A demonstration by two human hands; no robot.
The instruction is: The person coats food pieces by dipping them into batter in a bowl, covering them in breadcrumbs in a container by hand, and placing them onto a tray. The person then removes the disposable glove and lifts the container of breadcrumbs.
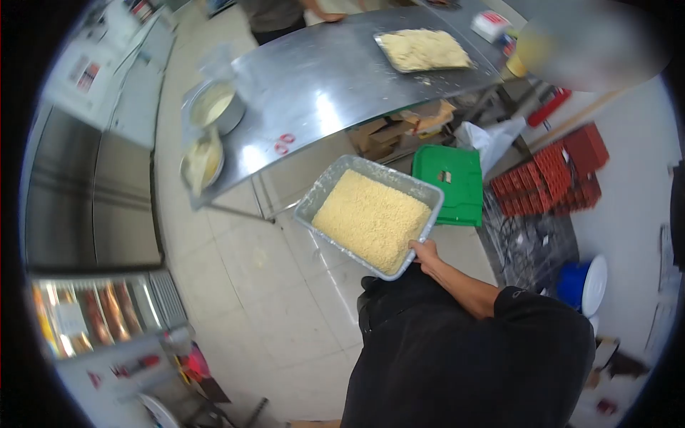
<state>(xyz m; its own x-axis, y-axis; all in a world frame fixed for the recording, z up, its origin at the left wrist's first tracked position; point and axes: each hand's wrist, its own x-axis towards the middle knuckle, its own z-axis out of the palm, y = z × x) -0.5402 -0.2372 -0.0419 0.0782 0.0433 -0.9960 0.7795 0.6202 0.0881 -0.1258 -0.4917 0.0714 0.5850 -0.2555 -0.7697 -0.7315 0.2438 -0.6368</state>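
Note:
My right hand (425, 255) is closed on the near right rim of a grey plastic tub (368, 165), fingers at the edge and the arm reaching down from a black sleeve. Pale yellow crumbly grains (371, 217) fill much of the tub. It is in front of my legs, near the steel table's front edge. My left hand is not in view.
On the steel table (285, 78) are a tray of pale dough-like food (424, 50), a metal pot (228, 118) and a bowl (216, 175). Another person (275, 18) stands behind it. A green crate (448, 175), red crates (546, 178) and a blue bucket (573, 284) are on the right.

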